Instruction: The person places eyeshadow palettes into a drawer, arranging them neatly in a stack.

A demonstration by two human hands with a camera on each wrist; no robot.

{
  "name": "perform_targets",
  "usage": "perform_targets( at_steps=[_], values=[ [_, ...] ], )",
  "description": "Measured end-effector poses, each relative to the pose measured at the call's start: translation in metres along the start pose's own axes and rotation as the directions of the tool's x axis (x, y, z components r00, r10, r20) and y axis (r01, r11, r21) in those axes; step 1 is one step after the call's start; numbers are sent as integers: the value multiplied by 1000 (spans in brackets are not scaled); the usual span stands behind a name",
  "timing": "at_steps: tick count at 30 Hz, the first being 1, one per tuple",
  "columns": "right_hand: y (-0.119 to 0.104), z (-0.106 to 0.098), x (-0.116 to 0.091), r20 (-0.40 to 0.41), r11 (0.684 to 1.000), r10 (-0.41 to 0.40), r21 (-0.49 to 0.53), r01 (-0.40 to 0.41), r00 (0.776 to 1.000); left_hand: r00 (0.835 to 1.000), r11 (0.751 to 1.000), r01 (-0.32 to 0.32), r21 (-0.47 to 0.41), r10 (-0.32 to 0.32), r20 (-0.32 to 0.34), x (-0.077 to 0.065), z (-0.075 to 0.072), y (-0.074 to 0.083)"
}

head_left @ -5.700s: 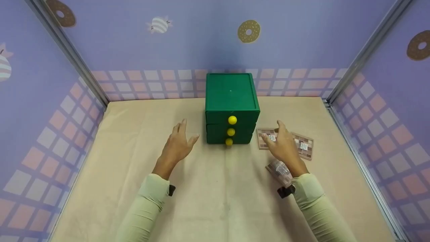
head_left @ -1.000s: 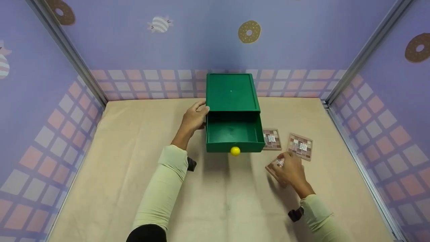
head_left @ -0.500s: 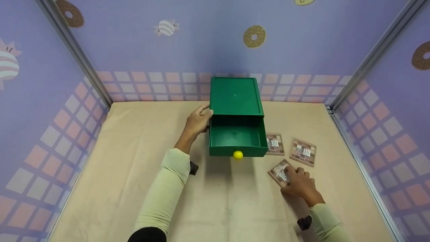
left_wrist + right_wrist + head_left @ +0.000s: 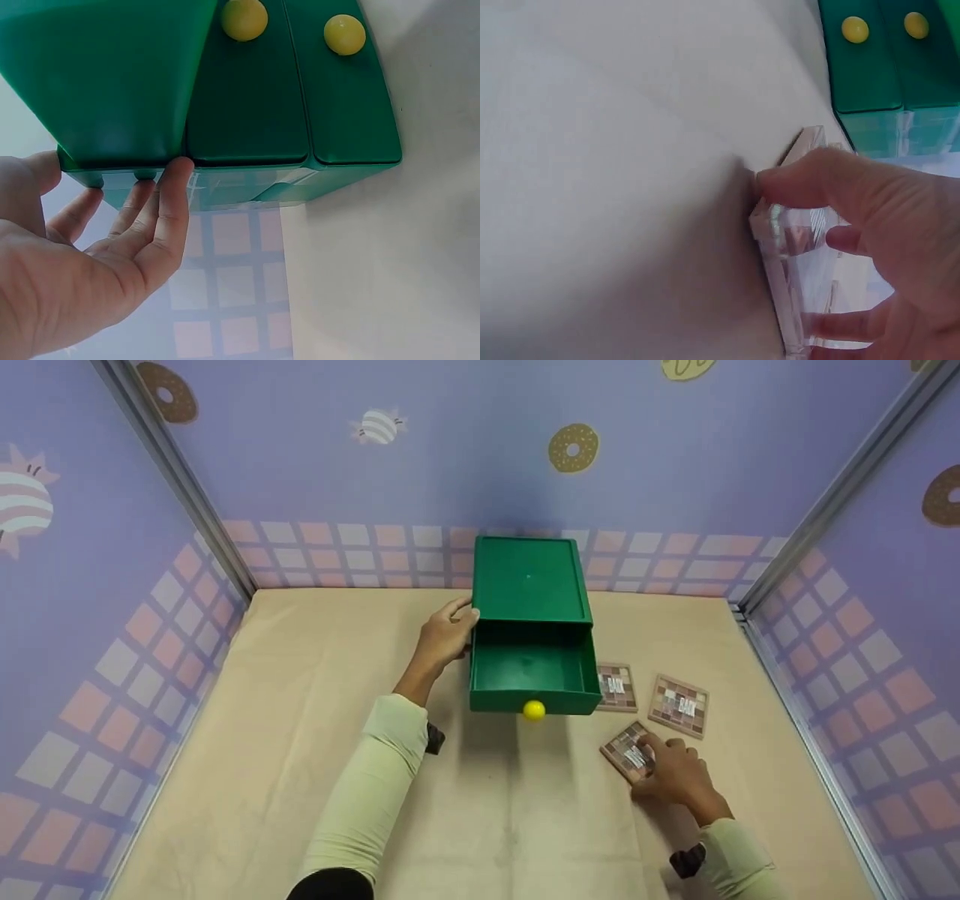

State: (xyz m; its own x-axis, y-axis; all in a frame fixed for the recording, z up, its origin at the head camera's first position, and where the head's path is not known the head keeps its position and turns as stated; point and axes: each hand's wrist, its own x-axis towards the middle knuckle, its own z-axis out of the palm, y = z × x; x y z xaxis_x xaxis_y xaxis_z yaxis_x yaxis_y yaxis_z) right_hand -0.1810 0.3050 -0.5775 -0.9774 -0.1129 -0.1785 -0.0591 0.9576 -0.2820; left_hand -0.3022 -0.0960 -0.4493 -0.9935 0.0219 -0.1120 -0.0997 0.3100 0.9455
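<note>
A green drawer cabinet (image 4: 531,577) stands at the back, its top drawer (image 4: 525,701) pulled out, with a yellow knob (image 4: 534,710) in front. My left hand (image 4: 442,637) rests against the cabinet's left side. In the left wrist view its fingertips (image 4: 178,169) touch the side wall and the thumb lies at the upper edge. My right hand (image 4: 679,772) grips the nearest square eyeshadow palette (image 4: 624,750), a brown-and-pink checked case with a clear cover. The right wrist view has the thumb at a corner of this palette (image 4: 776,292) and fingers along another edge.
Two more checked palettes lie to the right: one palette (image 4: 618,690) beside the drawer, partly hidden by it, and another palette (image 4: 679,705) farther right. Cream cloth (image 4: 337,660) covers the table. Patterned purple walls (image 4: 450,472) enclose the back and sides.
Since the oldest frame, the top drawer has come out and the left hand has moved onto the cabinet's side. The right hand has moved from above the palettes to the near one.
</note>
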Motion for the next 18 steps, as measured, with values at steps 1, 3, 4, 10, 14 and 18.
perform_targets(
  at_steps=[1, 3, 4, 10, 14, 18],
  values=[
    [0, -2, 0, -2, 1000, -2, 10, 2, 1000, 1000, 1000, 0, 4, 0, 0, 0, 0, -1],
    [-1, -6, 2, -9, 1000, -9, 26, 9, 1000, 1000, 1000, -2, 14, 2, -2, 0, -1, -2],
    [-2, -10, 3, -12, 999, -13, 34, 13, 1000, 1000, 1000, 0, 18, 0, -3, 0, -1, -3],
    [-16, -43, 13, -107, 996, -42, 79, 50, 993, 1000, 1000, -3, 13, 3, -4, -1, -2, -1],
    [-26, -70, 20, -196, 985, -68, 139, 97, 978, 1000, 1000, -10, -1, 10, -2, 1, -1, -1],
    [-36, -94, 24, -247, 970, -92, 196, 143, 965, 1000, 1000, -12, 9, 12, 0, 1, 0, -1]
  ],
)
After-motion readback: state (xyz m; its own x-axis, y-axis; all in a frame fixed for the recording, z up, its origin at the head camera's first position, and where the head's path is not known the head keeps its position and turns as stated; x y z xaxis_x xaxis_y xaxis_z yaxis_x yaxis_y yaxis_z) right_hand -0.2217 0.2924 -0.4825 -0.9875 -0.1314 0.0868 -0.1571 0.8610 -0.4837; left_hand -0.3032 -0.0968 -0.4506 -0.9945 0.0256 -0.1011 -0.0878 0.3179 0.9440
